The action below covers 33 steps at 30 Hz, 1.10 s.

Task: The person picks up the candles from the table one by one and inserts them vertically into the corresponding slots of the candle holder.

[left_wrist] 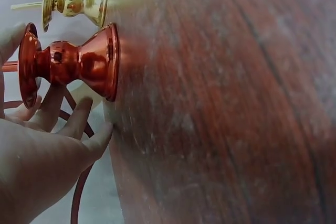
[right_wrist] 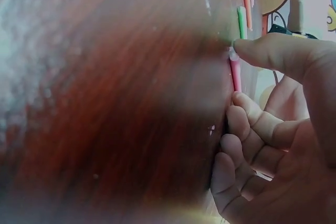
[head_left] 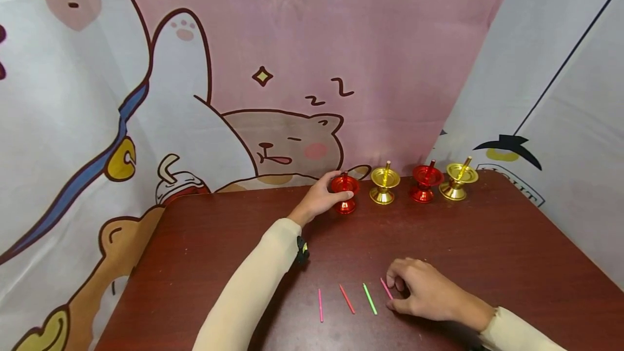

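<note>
My left hand (head_left: 323, 198) grips a shiny red candlestick (left_wrist: 100, 64) near the table's back edge, thumb in front and fingers behind. It stands upright, with a thin red stem rising from its dish. Low over the tabletop, my right hand (head_left: 423, 289) reaches round a thin pink stick (right_wrist: 235, 74). Its thumb tip is at one end of the stick and the bent index finger beside it, a gap showing between them. To its left lie a green stick (head_left: 370, 299), a red stick (head_left: 347, 299) and another pink stick (head_left: 320, 305), spaced apart in a row.
Right of the gripped candlestick stand a gold candlestick (head_left: 382, 195), a second red candlestick (head_left: 422, 194) and another gold candlestick (head_left: 453, 193), all upright with stems. The dark wooden table (head_left: 214, 242) meets a cartoon-printed cloth (head_left: 390, 58) behind it.
</note>
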{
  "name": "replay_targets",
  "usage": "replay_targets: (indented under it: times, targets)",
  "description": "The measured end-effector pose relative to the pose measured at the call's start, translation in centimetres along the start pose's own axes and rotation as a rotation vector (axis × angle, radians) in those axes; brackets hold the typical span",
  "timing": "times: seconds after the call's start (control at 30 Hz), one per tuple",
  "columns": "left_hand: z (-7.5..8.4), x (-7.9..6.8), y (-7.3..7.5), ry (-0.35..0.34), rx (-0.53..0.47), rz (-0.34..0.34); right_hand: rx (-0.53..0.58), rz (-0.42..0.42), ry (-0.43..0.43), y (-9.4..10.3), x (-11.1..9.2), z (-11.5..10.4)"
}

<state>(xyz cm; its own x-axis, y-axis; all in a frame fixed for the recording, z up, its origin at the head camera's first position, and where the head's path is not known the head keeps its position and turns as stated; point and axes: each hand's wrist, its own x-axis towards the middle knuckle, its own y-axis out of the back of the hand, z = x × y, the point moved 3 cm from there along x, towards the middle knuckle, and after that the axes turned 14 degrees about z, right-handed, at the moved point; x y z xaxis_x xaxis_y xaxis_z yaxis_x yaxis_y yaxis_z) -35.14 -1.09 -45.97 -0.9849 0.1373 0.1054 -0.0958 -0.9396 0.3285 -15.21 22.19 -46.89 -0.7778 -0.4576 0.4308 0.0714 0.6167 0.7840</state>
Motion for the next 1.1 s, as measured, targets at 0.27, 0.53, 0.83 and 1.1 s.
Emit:
replay_targets:
  times: [0.27,0.53,0.83,1.1]
  targets:
    - [0.0,-0.2,0.3,-0.031,-0.005,-0.017,0.031,0.014,0.059,0.2,-0.3,0.1]
    - [0.0,-0.7,0.9,-0.014,0.020,-0.052,0.069,-0.011,0.042,0.3,-0.3,0.5]
    - [0.2,-2.1,2.1,0.000,0.074,-0.120,0.208,-0.039,0.007,0.6,-0.2,0.8]
    - [0.1,-3.7,3.4,0.000,0.072,-0.160,0.220,-0.045,-0.002,0.7,0.0,1.0]
